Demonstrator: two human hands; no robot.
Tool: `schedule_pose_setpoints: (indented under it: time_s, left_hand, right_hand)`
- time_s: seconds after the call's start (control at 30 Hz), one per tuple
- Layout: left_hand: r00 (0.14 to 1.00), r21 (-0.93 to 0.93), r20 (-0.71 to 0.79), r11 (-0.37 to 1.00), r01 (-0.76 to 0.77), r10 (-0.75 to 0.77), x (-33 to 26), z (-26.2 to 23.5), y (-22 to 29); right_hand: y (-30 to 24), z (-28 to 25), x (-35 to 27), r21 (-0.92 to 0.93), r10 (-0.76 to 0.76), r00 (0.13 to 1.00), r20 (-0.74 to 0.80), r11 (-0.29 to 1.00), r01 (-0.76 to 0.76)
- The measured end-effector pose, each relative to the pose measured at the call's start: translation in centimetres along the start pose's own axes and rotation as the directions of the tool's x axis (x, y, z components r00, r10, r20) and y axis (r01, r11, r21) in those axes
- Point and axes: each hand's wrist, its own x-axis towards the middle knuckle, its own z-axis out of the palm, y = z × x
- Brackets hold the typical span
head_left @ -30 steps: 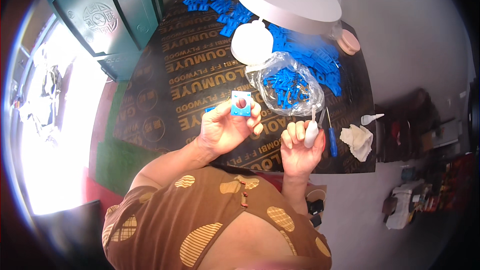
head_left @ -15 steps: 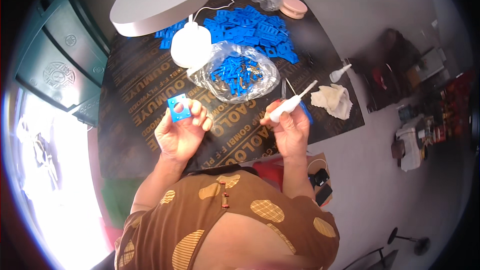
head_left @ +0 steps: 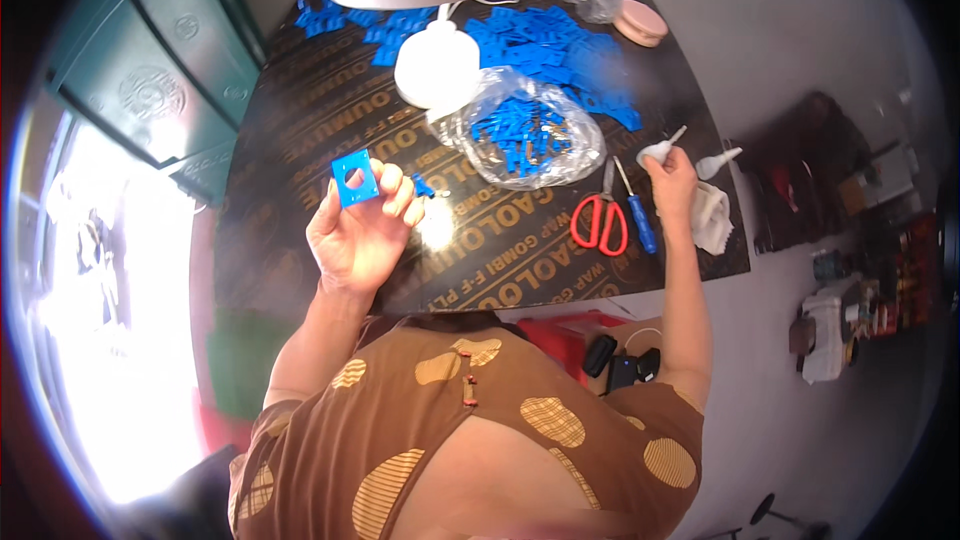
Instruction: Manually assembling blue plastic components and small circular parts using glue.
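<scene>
Right hand [head_left: 675, 185]: swung out to the right side of the table [head_left: 480, 270], fingers closed around a white bottle [head_left: 656, 151], held with nozzle pointing away.
Bottle to plate: now well apart, so probably not in use together just now.
Scissors [head_left: 605, 202]: uncovered by that swing, lying open to view beside the blue screwdriver [head_left: 642, 225].
Blue plate [head_left: 358, 194]: held up over the table's left half, pinched between thumb and fingers of the left hand [head_left: 358, 240], with a round hole showing.
Clear bag [head_left: 592, 155]: gaping open, full of small blue parts [head_left: 520, 135] mixed with gold-toned bits.
Second bottle [head_left: 713, 166]: lying near the right edge, showing no contents.
</scene>
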Motion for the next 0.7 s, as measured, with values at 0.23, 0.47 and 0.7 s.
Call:
schedule_pose_setpoints:
  time_s: [0.23, 0.47, 0.7]
  left_hand:
    - [0.989, 0.012, 0.020, 0.989, -0.146, 0.145, -1.5, -0.6, 3.4]
    - [0.973, 0.001, 0.048, 0.974, -0.225, 0.225, -2.8, -0.9, 5.5]
    - [0.973, 0.000, 0.045, 0.974, -0.226, 0.226, -3.4, -1.5, 5.8]
  right_hand:
    - [1.5, 0.4, 0.2, -0.123, -0.036, 0.999, 0.037, 0.992, 0.040]
    - [-0.7, -2.0, -1.6, -0.222, 0.000, 1.000, -0.026, 0.975, -0.006]
    - [-12.5, -0.6, -8.5, -0.148, -0.216, 0.956, -0.197, 0.971, 0.189]
